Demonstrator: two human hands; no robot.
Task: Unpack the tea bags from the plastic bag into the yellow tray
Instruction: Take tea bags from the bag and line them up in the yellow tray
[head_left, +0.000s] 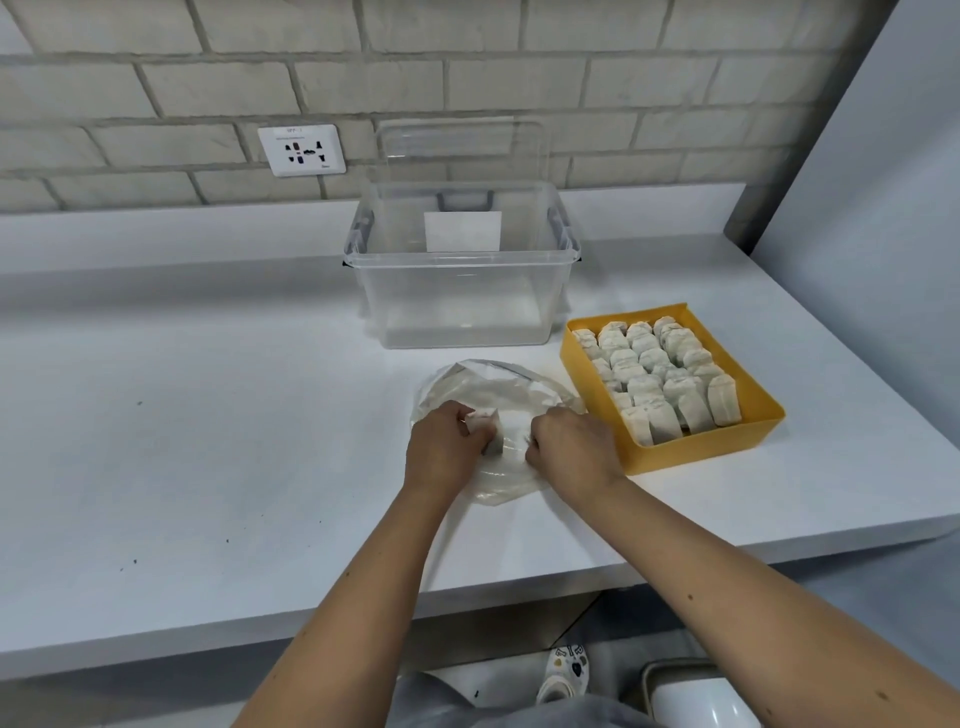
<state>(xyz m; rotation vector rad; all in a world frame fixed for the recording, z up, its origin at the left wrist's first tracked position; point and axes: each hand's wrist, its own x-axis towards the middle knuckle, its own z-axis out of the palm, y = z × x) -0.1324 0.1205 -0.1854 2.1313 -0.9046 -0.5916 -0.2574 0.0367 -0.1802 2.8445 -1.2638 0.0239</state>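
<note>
Clutching a tea bag (483, 420) over the plastic bag (493, 384) on the desk (208, 415), the left hand (441, 447) is closed; the right hand (571, 447) grips the film, probably steadying it; the yellow tray (696, 453) sits just beside, nearly full.

- No text can be read with certainty.
- Wall socket plate (302, 150): a small line of print along its top edge and a tiny mark at its lower right corner, both too blurred to read.
- White label (462, 231) on the clear box (457, 306): no legible writing.
</note>
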